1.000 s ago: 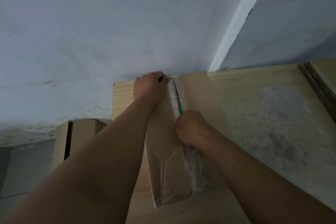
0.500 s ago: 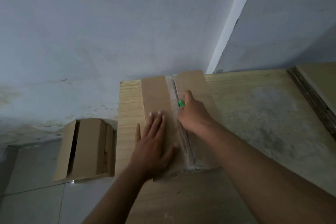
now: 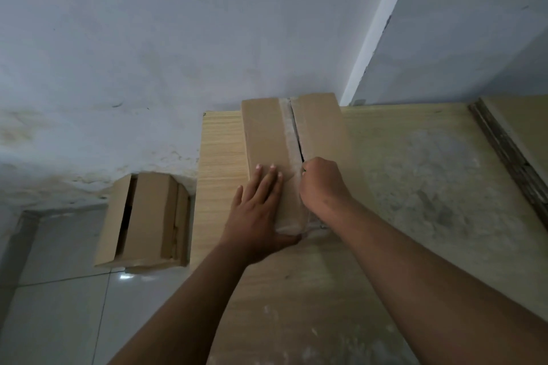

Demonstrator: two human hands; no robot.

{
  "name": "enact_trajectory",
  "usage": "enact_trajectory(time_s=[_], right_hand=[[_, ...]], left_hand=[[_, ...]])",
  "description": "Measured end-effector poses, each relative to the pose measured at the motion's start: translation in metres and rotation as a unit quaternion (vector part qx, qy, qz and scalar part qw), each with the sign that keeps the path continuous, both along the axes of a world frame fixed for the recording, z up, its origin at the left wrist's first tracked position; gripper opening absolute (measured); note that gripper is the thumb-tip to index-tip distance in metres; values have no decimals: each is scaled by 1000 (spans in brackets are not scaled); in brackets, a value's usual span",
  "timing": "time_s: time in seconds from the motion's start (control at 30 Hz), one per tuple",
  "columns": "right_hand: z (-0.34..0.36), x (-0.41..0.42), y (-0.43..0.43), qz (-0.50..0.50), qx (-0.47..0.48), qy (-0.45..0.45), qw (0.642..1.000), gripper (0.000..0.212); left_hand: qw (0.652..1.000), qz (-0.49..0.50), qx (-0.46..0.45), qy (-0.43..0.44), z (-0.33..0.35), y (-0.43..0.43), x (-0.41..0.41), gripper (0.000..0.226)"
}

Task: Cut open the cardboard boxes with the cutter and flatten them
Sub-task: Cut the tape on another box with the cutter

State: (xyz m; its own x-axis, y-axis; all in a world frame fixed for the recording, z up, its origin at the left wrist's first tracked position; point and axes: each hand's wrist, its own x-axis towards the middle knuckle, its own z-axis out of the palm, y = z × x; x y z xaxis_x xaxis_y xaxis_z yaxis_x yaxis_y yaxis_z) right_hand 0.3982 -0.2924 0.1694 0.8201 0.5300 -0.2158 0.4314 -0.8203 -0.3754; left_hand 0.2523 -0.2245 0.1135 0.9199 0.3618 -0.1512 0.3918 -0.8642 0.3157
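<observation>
A long cardboard box lies on the wooden table, its far end against the wall. A taped seam runs down its top, and the far half of the seam gapes open as a dark slit. My left hand presses flat on the box's near left flap, fingers straight. My right hand is curled into a fist at the seam, gripping the cutter; only a speck of the cutter shows at the knuckles.
A second cardboard box stands on the tiled floor left of the table, its top flaps open. A dark wooden strip crosses the table's right side. The wall runs close behind the table.
My right hand has drawn the cutter along the seam toward me, leaving the far part split. My left hand left the box's far end and now lies flat on the near flap.
</observation>
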Motion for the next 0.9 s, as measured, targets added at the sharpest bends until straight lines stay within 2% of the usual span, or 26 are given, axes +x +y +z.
enact_trajectory(time_s=[0.27,0.43,0.7,0.8,0.9], right_hand=[[7,-34,-66,42,-41,-21,998,20],[5,-46,-103,51,-31,-14,998,29],[-12,-46,-118,12,-47,93,994,40],[-11,-41,-115,12,23,22,999,32],[-6,-36,-116,0,78,38,996,31]], left_hand=[[999,38,-1,5,3,-1,25,129],[999,44,11,-2,1,-3,32,127],[998,30,47,-1,-3,-2,33,126],[996,-8,83,14,2,0,34,113],[990,-84,107,29,12,9,36,90]])
